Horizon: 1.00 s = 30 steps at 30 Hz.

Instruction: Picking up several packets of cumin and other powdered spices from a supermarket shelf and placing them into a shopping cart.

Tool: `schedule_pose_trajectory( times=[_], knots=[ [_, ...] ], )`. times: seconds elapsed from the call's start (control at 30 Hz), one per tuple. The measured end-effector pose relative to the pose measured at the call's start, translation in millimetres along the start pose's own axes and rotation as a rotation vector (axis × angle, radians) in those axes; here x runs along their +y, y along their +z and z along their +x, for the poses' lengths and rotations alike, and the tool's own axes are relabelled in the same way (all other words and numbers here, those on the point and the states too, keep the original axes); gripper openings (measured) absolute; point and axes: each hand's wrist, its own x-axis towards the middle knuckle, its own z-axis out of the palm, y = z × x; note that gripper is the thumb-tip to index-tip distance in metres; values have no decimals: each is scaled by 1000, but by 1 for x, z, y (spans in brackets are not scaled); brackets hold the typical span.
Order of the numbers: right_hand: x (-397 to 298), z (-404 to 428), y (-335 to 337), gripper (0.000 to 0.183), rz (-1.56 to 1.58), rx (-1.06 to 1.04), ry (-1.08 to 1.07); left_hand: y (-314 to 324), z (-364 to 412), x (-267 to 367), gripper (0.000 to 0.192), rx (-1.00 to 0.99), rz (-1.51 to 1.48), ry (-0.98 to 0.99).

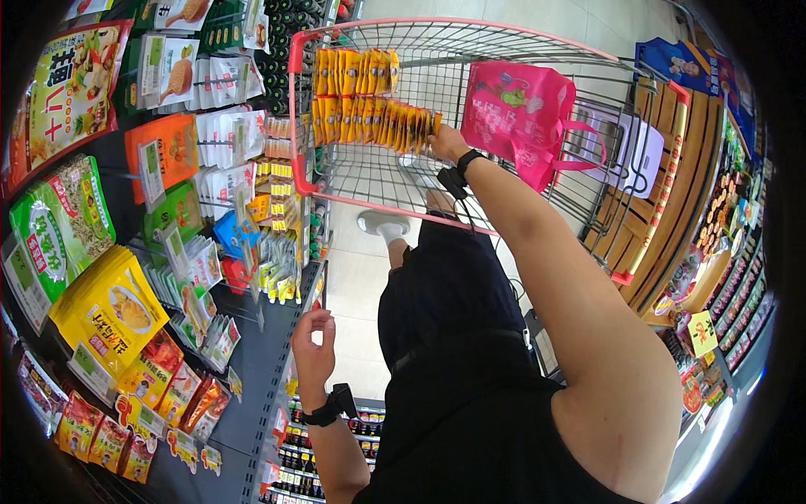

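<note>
My right hand (449, 143) is inside the wire shopping cart (434, 176), its fingers pinching the end packet of a row of small yellow packets (362, 120). These stand on edge, packed face to face. A second, shorter row of yellow packets (356, 72) lies alongside. My left hand (315, 343) hangs empty near the shelf edge, fingers loosely curled and the thumb apart from them. Both wrists wear black straps with small devices. Beside my right hand, a pink shopping bag (516, 113) with handles rests in the cart.
Seasoning packets hang on hooks at left, including a yellow pouch (113, 309) and a green pouch (63, 227). A dark shelf (252, 365) runs along that side. A lilac plastic child seat (620, 148) is by the cart's handle (661, 201). Wooden slats (674, 227) stand at right.
</note>
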Motion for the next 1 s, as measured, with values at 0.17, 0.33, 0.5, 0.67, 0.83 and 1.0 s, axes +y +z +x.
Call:
schedule_pose_trajectory(
  times=[0.17,0.33,0.5,0.67,0.83,1.0],
  knots=[
    [-16,-7,-9,28,-307,-67,-156,-1,-11,4,12,27,2,16],
    [-16,2,-3,25,-341,-114,-183,-5,-15,6,13,55,17,-14],
    [-22,5,2,30,-201,-153,-57,2,-18,0,12,35,51,0],
    [-15,4,-7,33,-134,-119,-16,4,-13,-2,13,21,66,52],
    [-25,-12,-22,29,-146,-74,-72,-2,-8,-11,13,43,33,64],
    [-16,1,-22,37,-5,-66,51,-13,-9,-16,13,75,22,65]
  ],
)
